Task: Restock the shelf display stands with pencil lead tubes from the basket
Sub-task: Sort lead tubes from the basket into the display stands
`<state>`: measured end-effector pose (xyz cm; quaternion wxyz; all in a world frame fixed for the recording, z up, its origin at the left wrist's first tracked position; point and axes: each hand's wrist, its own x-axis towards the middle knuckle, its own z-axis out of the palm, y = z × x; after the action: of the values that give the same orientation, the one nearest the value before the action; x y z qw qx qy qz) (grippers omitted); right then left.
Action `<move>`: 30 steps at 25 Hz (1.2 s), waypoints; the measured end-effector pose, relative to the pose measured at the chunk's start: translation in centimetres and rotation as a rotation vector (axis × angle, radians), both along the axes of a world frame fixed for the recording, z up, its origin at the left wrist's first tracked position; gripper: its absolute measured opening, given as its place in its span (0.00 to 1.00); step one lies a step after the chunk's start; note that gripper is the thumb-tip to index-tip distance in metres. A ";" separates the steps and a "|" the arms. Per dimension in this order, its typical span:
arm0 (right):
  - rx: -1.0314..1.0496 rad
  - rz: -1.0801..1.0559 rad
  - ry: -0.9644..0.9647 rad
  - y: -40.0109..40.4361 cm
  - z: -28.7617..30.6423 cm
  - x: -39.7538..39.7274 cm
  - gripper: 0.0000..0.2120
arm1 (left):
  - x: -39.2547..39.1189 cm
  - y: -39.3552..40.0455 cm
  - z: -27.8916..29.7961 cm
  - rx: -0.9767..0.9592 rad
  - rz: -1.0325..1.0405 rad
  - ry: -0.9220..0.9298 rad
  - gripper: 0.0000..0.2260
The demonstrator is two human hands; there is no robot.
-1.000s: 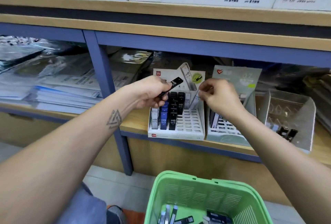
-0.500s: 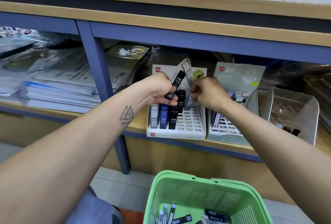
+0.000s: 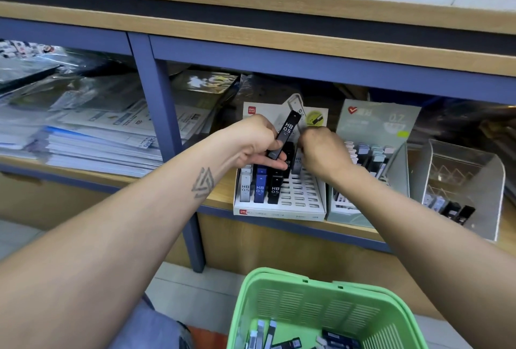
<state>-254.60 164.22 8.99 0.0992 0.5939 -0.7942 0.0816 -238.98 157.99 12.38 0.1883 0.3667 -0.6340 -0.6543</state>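
My left hand (image 3: pixel 255 145) grips a black pencil lead tube (image 3: pixel 287 132) marked HB 0.5, tilted above the white display stand (image 3: pixel 307 209). That stand holds a white, a blue and a black tube column on its left side; its right slots are bare. My right hand (image 3: pixel 321 153) is curled over the stand's back rows, its fingertips pinching a pale grey tube (image 3: pixel 298 160) that is mostly hidden. The green basket (image 3: pixel 307 281) sits below at the bottom edge with several tubes (image 3: pixel 268 332) in it.
A grey-green 0.7 display stand (image 3: pixel 349 217) stands right of the white one, then a clear acrylic stand (image 3: pixel 474 181) with a few dark tubes. Stacks of plastic-wrapped paper (image 3: pixel 97 139) fill the left bay behind a blue post (image 3: pixel 164 131).
My left hand has raised the black tube more upright. My right hand has moved left and down onto the white stand's back rows. The view has shifted down slightly.
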 end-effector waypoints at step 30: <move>-0.354 0.135 -0.592 5.4 1.9 -1.8 0.07 | -1.0 -0.1 0.5 -1.041 -0.192 -0.659 0.18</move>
<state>-256.43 169.59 10.91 -0.0396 0.5693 -0.7209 0.3932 -239.95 157.93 12.89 0.0769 0.3508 -0.9248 -0.1257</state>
